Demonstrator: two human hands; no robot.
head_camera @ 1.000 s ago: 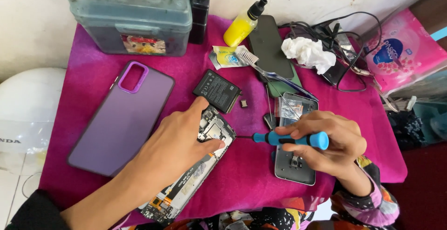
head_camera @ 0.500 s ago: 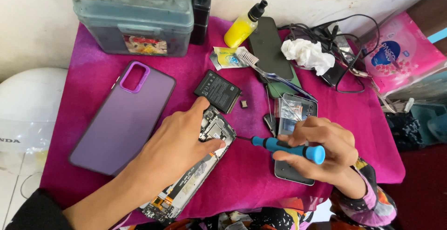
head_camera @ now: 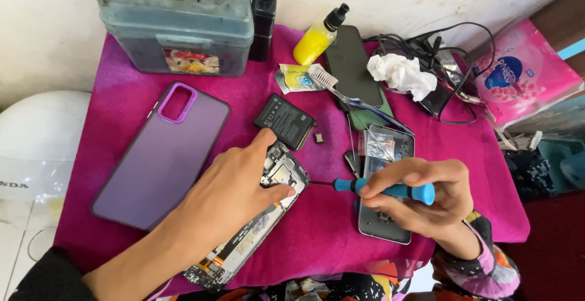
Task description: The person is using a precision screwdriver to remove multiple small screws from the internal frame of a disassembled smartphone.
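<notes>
Left hand point(head_camera: 228, 194) pressing opened phone point(head_camera: 256, 222), right hand point(head_camera: 426, 200) grasping screwdriver point(head_camera: 378, 187); battery point(head_camera: 284, 120), purple case point(head_camera: 161, 155) beside.

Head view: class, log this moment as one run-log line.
left hand pressing opened phone | right hand grip on blue screwdriver, tip at phone edge | purple case beside

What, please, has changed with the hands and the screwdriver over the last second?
Very little: the right hand dipped slightly, then levelled the blue screwdriver again, tip towards the opened phone. The left hand stayed pressed on that phone; nothing was released.
</notes>
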